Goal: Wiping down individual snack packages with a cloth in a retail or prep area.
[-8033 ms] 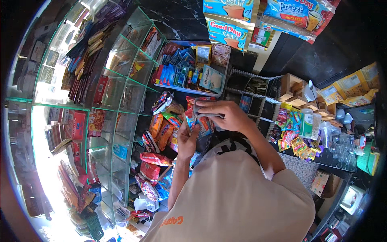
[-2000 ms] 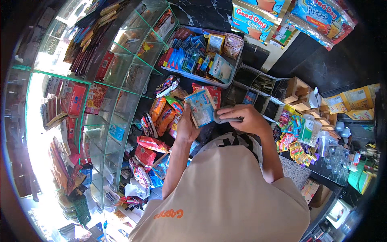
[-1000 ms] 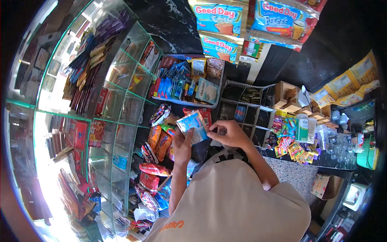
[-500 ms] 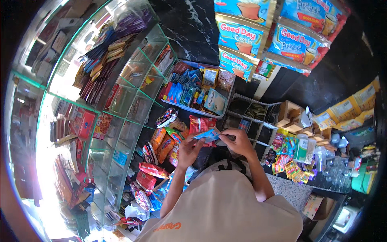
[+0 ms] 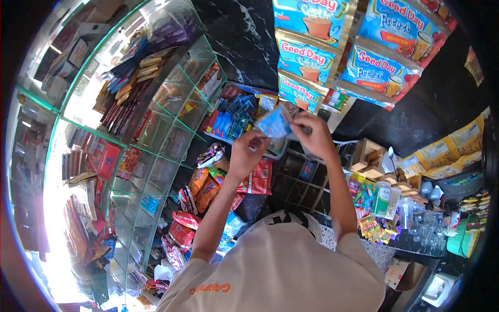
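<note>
A small blue and white sachet [image 5: 274, 122] is stretched between my hands, raised in front of the packet-filled plastic tray [image 5: 222, 138]. My left hand [image 5: 247, 157] pinches its lower left edge, and my right hand [image 5: 315, 136] grips the right corner between thumb and fingers. Just above my right hand hang blue coffee sachet strips [image 5: 306, 60]. Below my left hand lie a red packet [image 5: 258, 178] and orange packets [image 5: 207, 188]. My hands and the sachet cover part of the tray's contents.
Glass shelving [image 5: 150, 179] with packets stands along the left. A divided wire rack [image 5: 296, 174] is below my right forearm. Farther right are a wooden holder [image 5: 366, 151], colourful small sachets [image 5: 375, 229] and glasses [image 5: 432, 221]. Yellow sachets [image 5: 442, 151] hang at the far right.
Both hands have moved up and away from my body, carrying the sachet from over the red packet to in front of the tray, near the hanging strips. The sachet is tilted differently.
</note>
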Demonstrator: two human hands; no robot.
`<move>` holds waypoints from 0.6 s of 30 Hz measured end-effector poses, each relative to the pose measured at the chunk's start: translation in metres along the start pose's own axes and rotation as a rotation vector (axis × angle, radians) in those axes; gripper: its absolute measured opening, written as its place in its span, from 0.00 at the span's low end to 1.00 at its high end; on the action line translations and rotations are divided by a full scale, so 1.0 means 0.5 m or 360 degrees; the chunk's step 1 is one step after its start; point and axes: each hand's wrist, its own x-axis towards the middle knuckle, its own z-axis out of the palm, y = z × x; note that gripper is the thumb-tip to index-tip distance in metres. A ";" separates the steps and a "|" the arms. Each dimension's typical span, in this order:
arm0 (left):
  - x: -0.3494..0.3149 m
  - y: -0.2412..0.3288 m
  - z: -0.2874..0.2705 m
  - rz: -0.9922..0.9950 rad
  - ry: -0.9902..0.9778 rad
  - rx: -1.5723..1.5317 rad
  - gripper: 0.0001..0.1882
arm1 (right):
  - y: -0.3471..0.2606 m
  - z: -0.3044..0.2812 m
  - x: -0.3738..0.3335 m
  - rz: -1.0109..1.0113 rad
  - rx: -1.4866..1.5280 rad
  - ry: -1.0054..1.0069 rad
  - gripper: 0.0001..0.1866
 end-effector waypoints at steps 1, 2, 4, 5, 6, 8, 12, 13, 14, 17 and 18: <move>0.009 0.001 0.008 -0.0035 -0.0040 0.0029 0.08 | 0.021 0.003 0.019 0.0141 0.0131 -0.0091 0.11; 0.015 -0.014 0.014 0.0003 -0.0041 0.0207 0.11 | 0.033 0.007 0.037 0.0109 0.0141 -0.0126 0.12; 0.009 -0.038 0.039 0.0043 0.0017 0.0295 0.12 | 0.049 0.023 0.052 0.0077 0.0147 -0.0159 0.14; 0.004 -0.048 0.055 0.0079 0.0080 0.0385 0.14 | 0.063 0.036 0.053 0.0079 0.0118 -0.0235 0.15; -0.002 -0.058 0.067 -0.0027 0.0078 0.0401 0.15 | 0.077 0.044 0.053 0.0080 0.0091 -0.0314 0.16; -0.016 -0.065 0.080 -0.0031 0.0098 0.0361 0.14 | 0.101 0.054 0.051 0.0155 0.0067 -0.0400 0.15; -0.003 -0.061 0.073 -0.0233 0.0047 0.0297 0.13 | 0.156 0.068 0.058 0.0225 0.0133 -0.0509 0.17; 0.016 -0.063 0.064 -0.0241 0.0050 0.0298 0.13 | 0.168 0.066 0.067 0.0268 0.0179 -0.0518 0.18; 0.047 -0.063 0.050 -0.0151 0.0080 0.0429 0.13 | 0.192 0.072 0.067 0.0215 0.0123 -0.0374 0.23; 0.142 -0.074 0.005 0.0068 0.0152 0.0529 0.12 | 0.226 0.078 0.119 0.0037 -0.0150 -0.0309 0.16; 0.169 -0.081 -0.008 0.0205 0.0189 0.0497 0.10 | 0.224 0.082 0.131 0.0031 -0.0147 -0.0311 0.16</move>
